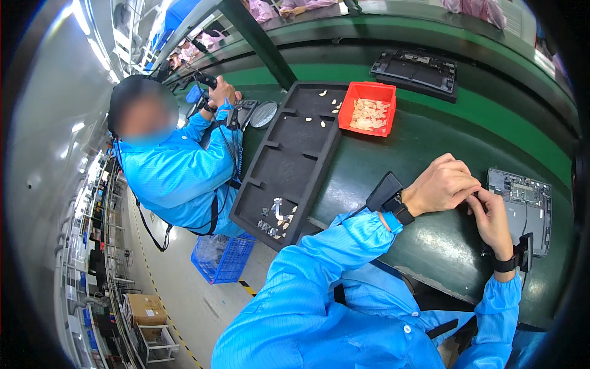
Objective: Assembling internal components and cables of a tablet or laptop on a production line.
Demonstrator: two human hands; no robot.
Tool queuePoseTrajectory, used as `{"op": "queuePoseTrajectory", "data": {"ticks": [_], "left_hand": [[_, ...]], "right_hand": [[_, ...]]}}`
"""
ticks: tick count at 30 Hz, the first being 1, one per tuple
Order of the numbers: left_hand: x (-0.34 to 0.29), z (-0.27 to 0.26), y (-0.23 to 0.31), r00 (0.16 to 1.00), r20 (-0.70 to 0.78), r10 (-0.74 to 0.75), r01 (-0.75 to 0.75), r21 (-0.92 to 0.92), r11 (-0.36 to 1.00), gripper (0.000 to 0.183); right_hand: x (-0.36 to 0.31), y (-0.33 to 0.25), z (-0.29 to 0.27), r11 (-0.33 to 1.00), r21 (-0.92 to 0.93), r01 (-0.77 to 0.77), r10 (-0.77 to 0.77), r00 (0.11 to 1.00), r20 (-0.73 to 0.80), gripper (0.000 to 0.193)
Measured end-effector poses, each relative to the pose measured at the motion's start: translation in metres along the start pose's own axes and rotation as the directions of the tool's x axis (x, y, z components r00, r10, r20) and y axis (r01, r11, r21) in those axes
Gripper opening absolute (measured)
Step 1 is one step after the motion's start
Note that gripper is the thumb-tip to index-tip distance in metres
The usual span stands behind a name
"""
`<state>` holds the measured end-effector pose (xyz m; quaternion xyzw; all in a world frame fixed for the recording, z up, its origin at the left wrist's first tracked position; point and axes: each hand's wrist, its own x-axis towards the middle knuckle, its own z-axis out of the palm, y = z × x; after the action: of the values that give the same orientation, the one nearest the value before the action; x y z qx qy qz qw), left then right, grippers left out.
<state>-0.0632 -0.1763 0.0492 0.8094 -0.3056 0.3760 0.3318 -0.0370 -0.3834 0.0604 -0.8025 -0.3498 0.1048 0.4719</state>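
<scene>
My left hand and my right hand meet over the green bench, fingertips pinched together. Whatever lies between the fingers is too small or too hidden to make out. Just right of them lies an opened laptop base, its circuit board showing along the far part and a dark flat section nearer me. Beyond my left hand stands a red bin holding many small pale pieces. A dark strap with a flat black block sits on each of my wrists.
A long black foam tray with compartments lies to the left, with small pale and silvery parts in it. Another laptop base rests at the back. A co-worker in blue works at left, near a blue crate on the floor.
</scene>
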Motion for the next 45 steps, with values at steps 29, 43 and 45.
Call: {"op": "queuePoseTrajectory", "data": {"ticks": [29, 43, 45], "left_hand": [[0.069, 0.021, 0.079, 0.885, 0.322, -0.335, 0.388, -0.114, 0.915, 0.019], [0.088, 0.151, 0.046, 0.898, 0.387, -0.211, 0.151, 0.179, 0.972, 0.083], [0.082, 0.153, 0.039, 0.804, 0.557, -0.207, 0.194, 0.084, 0.977, 0.083]], "right_hand": [[-0.032, -0.006, -0.036, 0.816, 0.506, 0.278, 0.011, 0.869, -0.494, 0.021], [-0.122, 0.030, -0.117, 0.669, 0.675, 0.312, 0.330, 0.688, -0.646, 0.026], [-0.135, 0.027, -0.114, 0.742, 0.666, 0.077, 0.408, 0.736, -0.540, 0.026]]}}
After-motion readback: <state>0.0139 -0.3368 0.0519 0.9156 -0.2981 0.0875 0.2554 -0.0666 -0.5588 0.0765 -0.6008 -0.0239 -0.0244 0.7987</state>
